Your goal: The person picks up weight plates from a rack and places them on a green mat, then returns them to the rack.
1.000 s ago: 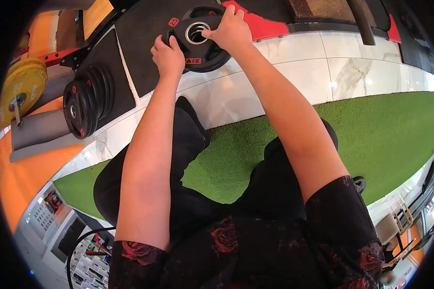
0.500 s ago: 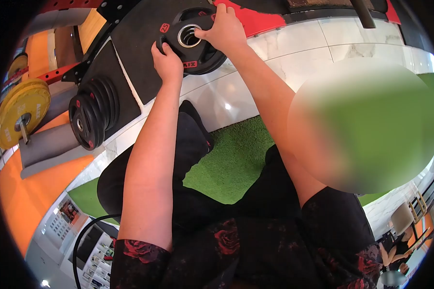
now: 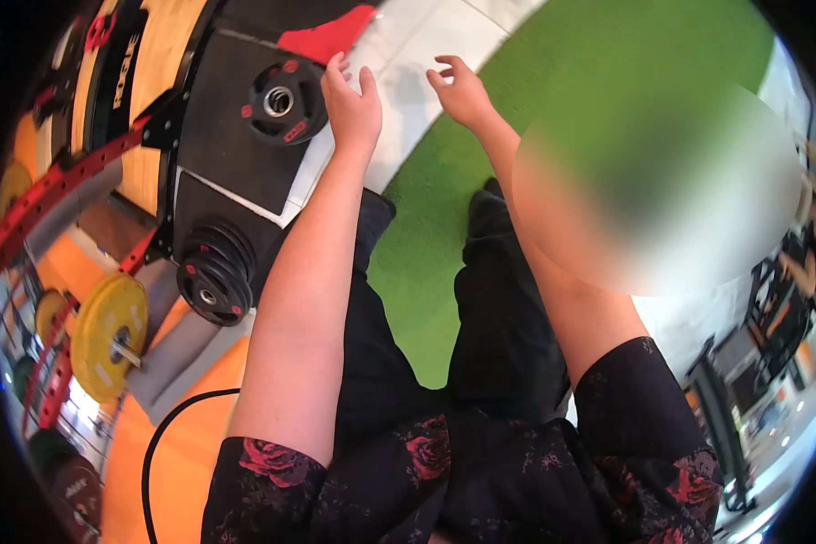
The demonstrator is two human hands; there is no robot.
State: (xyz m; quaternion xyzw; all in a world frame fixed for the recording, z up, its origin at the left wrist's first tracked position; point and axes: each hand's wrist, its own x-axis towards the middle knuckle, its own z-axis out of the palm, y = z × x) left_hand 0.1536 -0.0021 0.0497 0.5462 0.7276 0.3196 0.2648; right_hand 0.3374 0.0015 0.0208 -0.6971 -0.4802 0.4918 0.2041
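Note:
Both of my hands hang in the air with nothing in them. My left hand (image 3: 352, 111) is open, thumb apart from the fingers, just to the right of a black weight plate (image 3: 261, 113) with red markings and a metal-ringed centre hole. That weight plate lies on the black mat and seems to have another under it. My right hand (image 3: 462, 95) is farther right, over the border of pale tile and green turf, its fingers loosely bent and apart.
Black weight plates (image 3: 210, 295) stand in a group on the left, near a yellow plate (image 3: 109, 335) on a peg. A red rack beam (image 3: 63, 195) runs along the left. Green turf (image 3: 417, 308) lies under my feet, beside pale tiles (image 3: 426, 45). A black cable (image 3: 151, 453) curves at lower left.
Both hands have let go of the weight plate and drawn away to the right of it. My view has turned and moved, so the plate now sits farther left.

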